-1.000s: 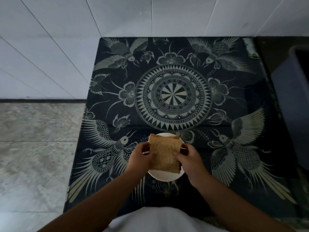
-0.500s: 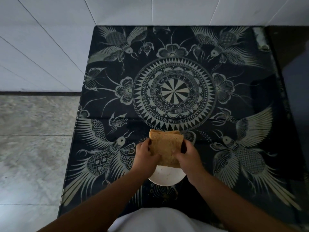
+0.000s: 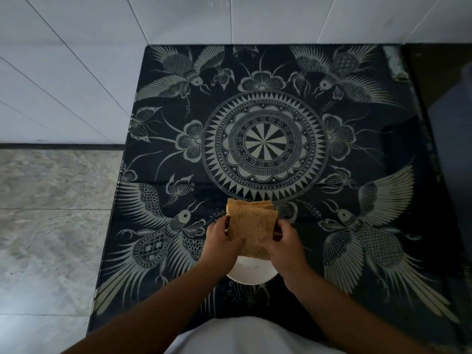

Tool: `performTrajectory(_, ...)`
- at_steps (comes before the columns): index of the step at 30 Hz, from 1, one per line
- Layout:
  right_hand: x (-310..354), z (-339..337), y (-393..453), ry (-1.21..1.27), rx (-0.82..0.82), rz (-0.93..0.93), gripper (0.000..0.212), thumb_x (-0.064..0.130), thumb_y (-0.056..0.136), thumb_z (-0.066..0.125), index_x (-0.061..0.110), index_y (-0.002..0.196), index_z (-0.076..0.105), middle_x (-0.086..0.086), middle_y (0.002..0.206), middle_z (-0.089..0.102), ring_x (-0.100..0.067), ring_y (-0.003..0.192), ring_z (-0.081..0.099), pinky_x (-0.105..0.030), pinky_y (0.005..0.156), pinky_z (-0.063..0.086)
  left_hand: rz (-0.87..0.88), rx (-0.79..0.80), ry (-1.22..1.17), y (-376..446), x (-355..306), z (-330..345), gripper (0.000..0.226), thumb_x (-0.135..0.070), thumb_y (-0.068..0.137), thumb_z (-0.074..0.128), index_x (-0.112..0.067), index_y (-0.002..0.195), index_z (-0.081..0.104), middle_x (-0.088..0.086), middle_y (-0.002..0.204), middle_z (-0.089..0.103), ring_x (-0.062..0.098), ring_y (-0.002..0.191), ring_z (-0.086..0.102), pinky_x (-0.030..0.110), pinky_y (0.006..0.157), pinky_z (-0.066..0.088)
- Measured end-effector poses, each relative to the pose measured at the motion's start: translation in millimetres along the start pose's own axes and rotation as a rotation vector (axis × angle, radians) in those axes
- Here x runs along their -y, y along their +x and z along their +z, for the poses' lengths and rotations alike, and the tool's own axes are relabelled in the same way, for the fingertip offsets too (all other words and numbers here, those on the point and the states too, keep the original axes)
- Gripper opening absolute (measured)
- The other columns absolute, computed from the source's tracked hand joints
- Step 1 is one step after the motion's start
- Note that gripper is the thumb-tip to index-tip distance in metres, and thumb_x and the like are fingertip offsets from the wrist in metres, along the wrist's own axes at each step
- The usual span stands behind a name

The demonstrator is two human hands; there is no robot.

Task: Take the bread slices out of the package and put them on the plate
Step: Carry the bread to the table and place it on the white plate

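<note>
Left hand (image 3: 221,243): fingers closed on the bread slices' (image 3: 251,227) 9 o'clock edge.
Right hand (image 3: 285,245): fingers closed on their 3 o'clock edge.
Bread slices: stacked, above the plate (image 3: 251,273).
Plate: tablecloth's (image 3: 383,154) 6 o'clock side.

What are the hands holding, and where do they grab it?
Bread slices, a small stack. Left hand grips the left edge, right hand the right edge, above the plate.

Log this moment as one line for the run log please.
left hand: grip on bread slices | right hand: grip on same | bread: held over plate | package: not visible
</note>
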State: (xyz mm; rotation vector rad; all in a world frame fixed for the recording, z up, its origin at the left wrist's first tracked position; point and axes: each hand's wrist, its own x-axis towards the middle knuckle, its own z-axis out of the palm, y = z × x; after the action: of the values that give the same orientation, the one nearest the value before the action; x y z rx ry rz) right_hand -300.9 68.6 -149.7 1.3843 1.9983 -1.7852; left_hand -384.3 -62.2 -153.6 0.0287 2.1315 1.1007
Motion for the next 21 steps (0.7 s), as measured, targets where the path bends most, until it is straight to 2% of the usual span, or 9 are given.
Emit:
performTrajectory(1, -1, 1, -2, 0.006, -0.002, -0.004, 0.051, 0.021, 0.082, 0.071, 0.022, 0.130, 0.054, -0.005, 0.124, 0.055, -0.018, 0.108, 0.058, -0.049, 0.089, 0.056, 0.006, 0.001, 0.000, -2, 1, 0, 0.061, -0.023, 0.086, 0.066, -0.021, 0.141, 0.041, 0.003, 0.126, 0.043, 0.018, 0.109, 0.051, 0.028, 0.081, 0.051)
performTrajectory(4, -6, 2, -6, -0.003, -0.009, -0.011, 0.049, 0.022, 0.083, 0.070, 0.024, 0.130, 0.054, -0.005, 0.123, 0.055, -0.018, 0.107, 0.057, -0.049, 0.090, 0.055, 0.009, -0.004, -0.025, -10, 7, 0, 0.060, -0.022, 0.085, 0.068, -0.022, 0.139, 0.043, 0.002, 0.125, 0.047, 0.012, 0.105, 0.053, 0.018, 0.071, 0.048)
performTrajectory(9, -8, 2, -7, -0.030, 0.005, -0.024, 0.051, 0.019, 0.084, 0.066, 0.026, 0.132, 0.052, -0.005, 0.123, 0.055, -0.018, 0.108, 0.057, -0.052, 0.092, 0.053, 0.030, 0.011, -0.028, -16, 12, -1, 0.061, -0.020, 0.085, 0.066, -0.023, 0.140, 0.041, 0.000, 0.127, 0.051, 0.009, 0.110, 0.051, 0.012, 0.071, 0.043)
performTrajectory(11, -7, 2, -7, -0.028, 0.000, -0.034, 0.052, 0.018, 0.084, 0.065, 0.026, 0.134, 0.051, -0.005, 0.124, 0.055, -0.018, 0.110, 0.056, -0.052, 0.093, 0.052, 0.036, 0.011, -0.023, -18, 12, -1, 0.062, -0.020, 0.085, 0.066, -0.024, 0.141, 0.040, -0.001, 0.127, 0.050, 0.009, 0.111, 0.050, 0.014, 0.074, 0.041)
performTrajectory(14, -8, 3, -11, -0.050, -0.013, -0.044, 0.056, 0.018, 0.086, 0.065, 0.024, 0.139, 0.047, -0.005, 0.130, 0.049, -0.019, 0.115, 0.052, -0.050, 0.096, 0.050, 0.060, 0.009, 0.027, -21, 12, 0, 0.062, -0.019, 0.086, 0.065, -0.024, 0.142, 0.038, -0.003, 0.125, 0.041, 0.008, 0.107, 0.043, 0.011, 0.071, 0.035)
performTrajectory(17, -9, 5, -17, -0.102, -0.019, -0.052, 0.066, 0.014, 0.085, 0.063, 0.024, 0.146, 0.039, -0.005, 0.135, 0.039, -0.020, 0.121, 0.045, -0.045, 0.100, 0.046, 0.044, 0.021, 0.031, -24, 11, 0, 0.065, -0.017, 0.088, 0.064, -0.023, 0.144, 0.033, 0.000, 0.126, 0.034, 0.013, 0.109, 0.041, 0.011, 0.072, 0.035)
performTrajectory(19, -10, 6, -21, -0.139, -0.022, -0.065, 0.071, 0.014, 0.084, 0.064, 0.024, 0.148, 0.035, -0.006, 0.138, 0.038, -0.023, 0.126, 0.041, -0.049, 0.104, 0.043, 0.036, 0.023, 0.028, -26, 11, 1, 0.065, -0.018, 0.088, 0.065, -0.024, 0.145, 0.033, 0.001, 0.126, 0.034, 0.012, 0.108, 0.042, 0.007, 0.069, 0.034)
performTrajectory(21, -11, 7, -25, -0.158, -0.034, -0.079, 0.072, 0.015, 0.082, 0.066, 0.023, 0.148, 0.035, -0.006, 0.136, 0.040, -0.024, 0.126, 0.043, -0.051, 0.103, 0.044, 0.026, 0.027, 0.018, -30, 13, 1, 0.063, -0.019, 0.087, 0.065, -0.023, 0.143, 0.037, -0.001, 0.124, 0.038, 0.008, 0.104, 0.046, 0.010, 0.069, 0.040)
